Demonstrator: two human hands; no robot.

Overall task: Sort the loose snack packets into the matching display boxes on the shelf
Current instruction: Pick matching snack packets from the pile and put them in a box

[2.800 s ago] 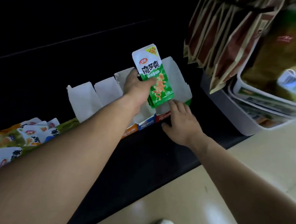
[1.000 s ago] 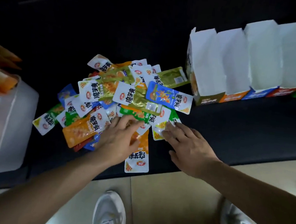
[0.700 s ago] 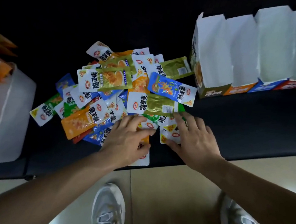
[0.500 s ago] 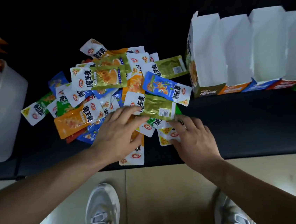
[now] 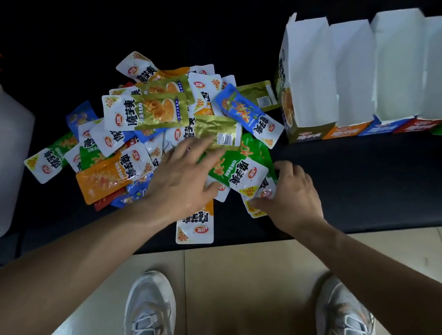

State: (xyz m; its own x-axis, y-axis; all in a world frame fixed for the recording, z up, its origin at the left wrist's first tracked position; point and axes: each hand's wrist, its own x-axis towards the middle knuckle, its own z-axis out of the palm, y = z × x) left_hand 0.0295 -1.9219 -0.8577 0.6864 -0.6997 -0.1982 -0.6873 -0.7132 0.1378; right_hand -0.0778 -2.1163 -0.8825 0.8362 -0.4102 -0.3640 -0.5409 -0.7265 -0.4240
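Dark shelf (image 5: 376,183) — left hand (image 5: 183,179) spread on packets (image 5: 144,110), right hand (image 5: 293,194) pinching green packet (image 5: 238,169) marked "魔芋爽", "20%".

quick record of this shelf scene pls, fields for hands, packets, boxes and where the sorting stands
packet pile: mixed colours, overlapping, on the black shelf
left hand: spread flat on the pile, fingertips at a gold packet
right hand: fingers curled at the right edge of the green packet, grip unclear
display boxes: five in a row right of the pile; gold, orange, blue, red, green fronts
sorting: many packets loose
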